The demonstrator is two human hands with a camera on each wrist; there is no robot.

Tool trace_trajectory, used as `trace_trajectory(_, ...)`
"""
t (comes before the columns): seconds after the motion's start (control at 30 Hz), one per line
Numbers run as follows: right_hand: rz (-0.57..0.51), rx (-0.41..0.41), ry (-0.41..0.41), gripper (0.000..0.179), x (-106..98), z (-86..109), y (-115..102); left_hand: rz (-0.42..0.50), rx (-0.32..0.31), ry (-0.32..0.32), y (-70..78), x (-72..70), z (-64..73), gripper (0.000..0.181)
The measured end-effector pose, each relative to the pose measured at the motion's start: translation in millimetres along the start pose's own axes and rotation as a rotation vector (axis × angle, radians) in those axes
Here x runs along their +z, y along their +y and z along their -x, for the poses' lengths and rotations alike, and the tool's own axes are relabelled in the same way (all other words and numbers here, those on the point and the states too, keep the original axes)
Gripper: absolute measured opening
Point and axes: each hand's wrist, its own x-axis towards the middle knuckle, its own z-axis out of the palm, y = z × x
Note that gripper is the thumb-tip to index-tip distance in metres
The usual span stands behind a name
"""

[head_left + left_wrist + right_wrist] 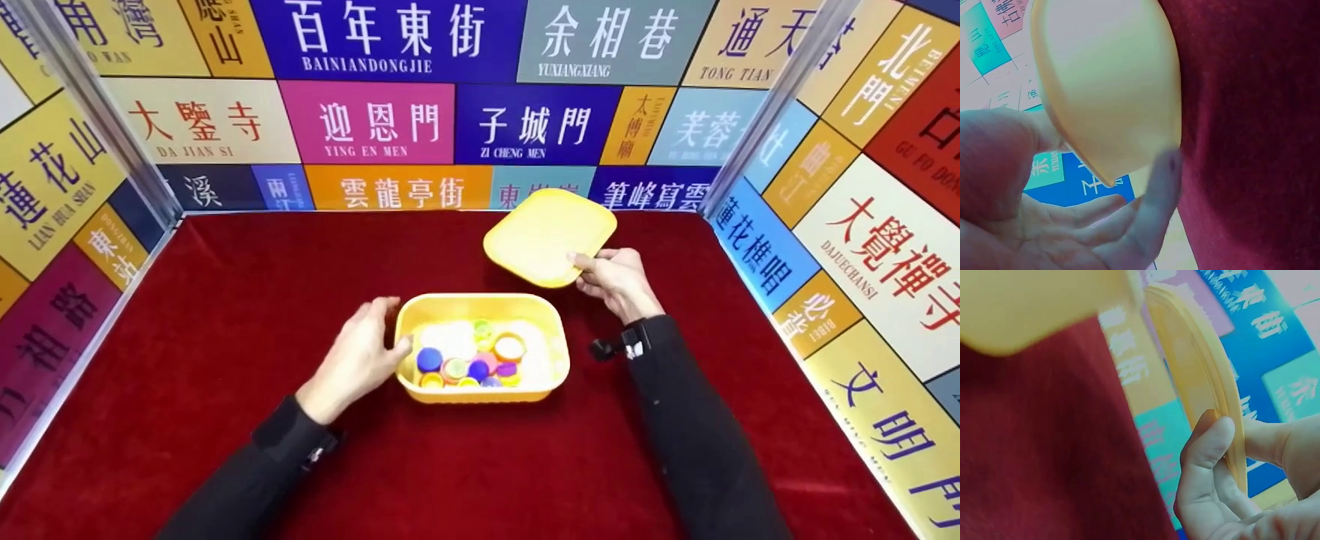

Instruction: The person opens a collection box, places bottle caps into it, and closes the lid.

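A yellow plastic box [480,395] stands uncovered on the red cloth. Inside lie several small round pieces [480,370] in blue, purple, pink, yellow and green. At the box's left end my left hand [355,358] holds it, the thumb over the rim and the fingers along the outer wall. In the left wrist view the box's end wall [1112,84] sits between that thumb and the fingers. Behind the box and to its right, my right hand [619,281] pinches the yellow lid [547,232] by its near right corner. The lid is tilted, apart from the box.
Red cloth [262,300] covers the table. Panels with coloured signs [367,124] stand at the back and on both sides, with metal posts [772,105] at the rear corners. A small dark part [602,349] juts from the right wrist.
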Motion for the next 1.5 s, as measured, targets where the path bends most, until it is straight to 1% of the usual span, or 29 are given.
trace_trajectory(0.13, -0.02, -0.03, -0.033, 0.03, 7, 17.7, -3, 0.035, 0.022, 0.049, 7.0, -6.1, -4.0, 0.064)
trace_trajectory(0.23, -0.035, -0.049, -0.065, 0.029, 14, 31.7, -2, 0.072, 0.065, 0.078, 15.5, -8.0, -6.2, 0.063)
trace_trajectory(0.3, -0.042, -0.053, -0.088, 0.03, 20, 41.9, -2, 0.101, 0.089, 0.08, 22.3, -7.8, -8.1, 0.063)
trace_trajectory(0.4, -0.039, -0.059, -0.131, 0.033, 29, 57.0, -2, 0.172, 0.097, 0.06, 33.2, -6.9, -12.0, 0.065)
trace_trajectory(0.5, -0.013, -0.06, -0.169, 0.035, 38, 70.8, -1, 0.242, 0.074, 0.034, 43.4, -6.0, -16.2, 0.067)
trace_trajectory(0.6, 0.009, -0.059, -0.209, 0.037, 47, 82.3, 1, 0.289, 0.043, 0.041, 48.7, -4.8, -18.3, 0.063)
trace_trajectory(0.63, 0.012, -0.056, -0.222, 0.038, 49, 85.4, 2, 0.3, 0.033, 0.052, 49.4, -4.9, -18.3, 0.061)
trace_trajectory(0.73, 0.015, -0.045, -0.258, 0.039, 56, 92.9, 6, 0.387, -0.005, 0.071, 48.0, -5.1, -17.3, 0.052)
trace_trajectory(0.87, 0.03, -0.043, -0.293, 0.038, 60, 98.7, 10, 0.569, -0.056, 0.058, 46.3, -6.8, -16.4, 0.047)
trace_trajectory(0.93, 0.038, -0.049, -0.307, 0.037, 60, 100.0, 11, 0.637, -0.071, 0.05, 47.2, -8.6, -16.7, 0.048)
trace_trajectory(0.97, 0.043, -0.051, -0.316, 0.037, 60, 100.5, 12, 0.662, -0.075, 0.048, 47.8, -9.7, -16.9, 0.048)
trace_trajectory(1.03, 0.05, -0.053, -0.335, 0.038, 60, 100.4, 12, 0.682, -0.073, 0.051, 49.5, -13.0, -17.0, 0.048)
trace_trajectory(1.13, 0.056, -0.051, -0.37, 0.042, 58, 98.8, 11, 0.648, -0.041, 0.08, 51.7, -19.9, -15.8, 0.046)
trace_trajectory(1.2, 0.062, -0.044, -0.391, 0.048, 55, 97.1, 8, 0.587, 0.002, 0.107, 52.5, -25.6, -14.0, 0.043)
trace_trajectory(1.27, 0.069, -0.037, -0.398, 0.058, 51, 95.4, 4, 0.507, 0.063, 0.141, 52.5, -31.1, -12.2, 0.038)
trace_trajectory(1.37, 0.053, -0.036, -0.376, 0.071, 42, 93.6, -3, 0.35, 0.184, 0.206, 50.7, -39.0, -10.3, 0.031)
trace_trajectory(1.5, -0.024, -0.051, -0.326, 0.081, 28, 91.8, -12, 0.133, 0.386, 0.299, 46.6, -47.0, -9.8, 0.023)
